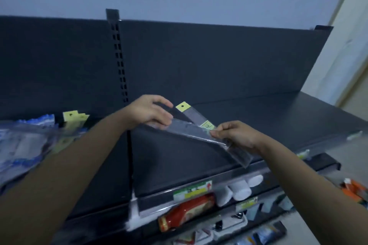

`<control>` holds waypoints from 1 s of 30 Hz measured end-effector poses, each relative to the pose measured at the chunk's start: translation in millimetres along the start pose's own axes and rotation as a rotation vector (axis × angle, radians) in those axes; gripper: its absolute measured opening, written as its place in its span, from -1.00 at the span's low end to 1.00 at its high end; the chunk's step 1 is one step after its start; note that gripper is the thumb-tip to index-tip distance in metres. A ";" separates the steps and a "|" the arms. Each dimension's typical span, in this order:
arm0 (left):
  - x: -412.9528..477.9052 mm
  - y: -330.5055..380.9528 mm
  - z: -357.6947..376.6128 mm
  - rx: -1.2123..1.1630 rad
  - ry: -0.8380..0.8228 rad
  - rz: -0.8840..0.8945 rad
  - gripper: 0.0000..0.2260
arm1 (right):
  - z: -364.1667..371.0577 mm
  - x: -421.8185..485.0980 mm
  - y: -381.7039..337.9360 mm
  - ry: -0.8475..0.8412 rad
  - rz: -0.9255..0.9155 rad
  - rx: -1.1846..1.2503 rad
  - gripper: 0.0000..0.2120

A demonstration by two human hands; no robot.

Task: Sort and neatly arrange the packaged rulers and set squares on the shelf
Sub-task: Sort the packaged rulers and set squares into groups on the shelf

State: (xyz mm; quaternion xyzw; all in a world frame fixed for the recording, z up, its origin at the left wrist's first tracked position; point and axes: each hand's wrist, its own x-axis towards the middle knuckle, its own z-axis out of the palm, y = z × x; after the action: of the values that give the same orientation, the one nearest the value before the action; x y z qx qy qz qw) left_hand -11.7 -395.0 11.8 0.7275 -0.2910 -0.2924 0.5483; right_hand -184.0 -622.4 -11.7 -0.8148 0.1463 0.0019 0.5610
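Nearest, below the shelf's front edge, I logged a red bottle lying on its side and white rolls to its right. Above the shelf, near the middle of its front edge, both hands held two packs that crossed. The right hand pinched the ruler pack at its label between fingertips and thumb. Its yellow tab pointed to the back panel and its other end overhung the front edge. The left hand, fingers curled, gripped the far end of the clear pack. At the shelf's left end lay a pile of blue-and-white packs, with yellow-tabbed packs behind it.
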 end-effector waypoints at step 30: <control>76.1 -44.3 65.1 1.161 0.421 -0.076 -0.72 | -90.6 133.8 51.5 -0.086 -0.168 -0.427 -0.42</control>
State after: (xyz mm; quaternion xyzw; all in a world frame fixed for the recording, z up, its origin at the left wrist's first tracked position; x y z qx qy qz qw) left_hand -5.4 -482.3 -54.0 0.9591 -0.2621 0.0441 0.0976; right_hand -82.9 -753.7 -47.5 -0.9236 0.0500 0.0208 0.3796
